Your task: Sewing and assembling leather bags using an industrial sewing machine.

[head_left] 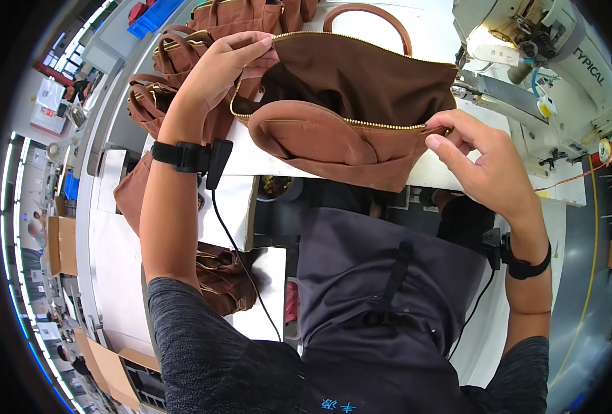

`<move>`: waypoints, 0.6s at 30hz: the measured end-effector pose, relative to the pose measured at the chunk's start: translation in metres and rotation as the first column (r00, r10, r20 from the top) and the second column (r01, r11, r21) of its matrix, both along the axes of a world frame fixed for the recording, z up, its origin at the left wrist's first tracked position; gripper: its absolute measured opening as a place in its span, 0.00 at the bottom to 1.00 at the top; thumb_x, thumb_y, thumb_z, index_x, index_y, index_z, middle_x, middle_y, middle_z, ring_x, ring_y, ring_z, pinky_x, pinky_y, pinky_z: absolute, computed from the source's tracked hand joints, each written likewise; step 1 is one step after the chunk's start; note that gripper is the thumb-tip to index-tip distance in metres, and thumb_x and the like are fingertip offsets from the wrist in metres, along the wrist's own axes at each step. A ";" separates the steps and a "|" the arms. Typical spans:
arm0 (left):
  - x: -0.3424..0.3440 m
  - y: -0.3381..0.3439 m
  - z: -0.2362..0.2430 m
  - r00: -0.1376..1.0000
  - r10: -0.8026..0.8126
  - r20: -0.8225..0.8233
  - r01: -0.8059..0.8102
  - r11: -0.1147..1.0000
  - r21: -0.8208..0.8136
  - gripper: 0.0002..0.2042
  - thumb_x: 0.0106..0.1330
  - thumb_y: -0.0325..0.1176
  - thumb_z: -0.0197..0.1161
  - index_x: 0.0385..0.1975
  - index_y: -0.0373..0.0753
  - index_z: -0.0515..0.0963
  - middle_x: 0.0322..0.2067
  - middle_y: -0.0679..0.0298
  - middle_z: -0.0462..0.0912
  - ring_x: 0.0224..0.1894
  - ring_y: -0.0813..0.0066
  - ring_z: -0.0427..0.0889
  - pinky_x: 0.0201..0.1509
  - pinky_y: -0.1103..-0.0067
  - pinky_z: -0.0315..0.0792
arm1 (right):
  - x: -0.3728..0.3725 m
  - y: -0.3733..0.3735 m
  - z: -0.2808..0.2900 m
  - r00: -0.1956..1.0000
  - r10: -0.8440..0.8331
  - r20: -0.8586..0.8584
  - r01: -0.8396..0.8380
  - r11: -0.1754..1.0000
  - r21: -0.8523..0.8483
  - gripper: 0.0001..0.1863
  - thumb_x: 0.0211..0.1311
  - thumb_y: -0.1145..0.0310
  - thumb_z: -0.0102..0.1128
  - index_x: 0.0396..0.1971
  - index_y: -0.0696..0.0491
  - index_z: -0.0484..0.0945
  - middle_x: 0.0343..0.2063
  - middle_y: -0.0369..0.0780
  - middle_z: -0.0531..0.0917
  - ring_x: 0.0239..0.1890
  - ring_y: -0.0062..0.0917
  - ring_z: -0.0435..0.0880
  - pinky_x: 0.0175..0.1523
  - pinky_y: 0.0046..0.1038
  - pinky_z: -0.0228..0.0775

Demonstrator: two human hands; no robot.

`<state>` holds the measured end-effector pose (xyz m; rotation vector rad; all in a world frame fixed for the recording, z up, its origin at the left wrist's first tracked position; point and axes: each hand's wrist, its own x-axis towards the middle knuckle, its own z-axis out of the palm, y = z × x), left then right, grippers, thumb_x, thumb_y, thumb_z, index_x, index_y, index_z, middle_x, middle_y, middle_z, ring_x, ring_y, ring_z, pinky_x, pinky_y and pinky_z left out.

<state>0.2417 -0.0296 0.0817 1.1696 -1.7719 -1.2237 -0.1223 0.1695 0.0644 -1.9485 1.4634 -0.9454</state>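
A brown bag [399, 162] with a brass-toothed zipper lies on the white table in front of me, its mouth spread wide so that the dark brown lining shows. My left hand [240, 58] pinches the zipper edge at the far left of the opening. At the near right corner, my right hand [478, 152] grips the bag's edge by the zipper end between thumb and fingers. One rounded handle [313, 131] folds down over the near side. The other handle [371, 17] stands up behind the far rim.
Several similar brown bags [182, 55] crowd the table's left and far side. A sewing machine [526, 41] stands at the far right. More brown pieces [226, 276] rest on a lower white surface beside my left arm. Cables hang from both wrist straps.
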 end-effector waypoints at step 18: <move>0.010 0.013 -0.011 0.973 0.231 0.014 -0.231 0.973 0.017 0.12 0.80 0.38 0.66 0.55 0.40 0.85 0.43 0.72 0.88 0.45 0.83 0.86 0.50 0.82 0.77 | -0.033 -0.009 -0.011 0.999 -0.029 -0.038 0.026 0.997 -0.066 0.12 0.74 0.63 0.70 0.47 0.55 0.86 0.28 0.35 0.83 0.31 0.18 0.79 0.39 0.23 0.73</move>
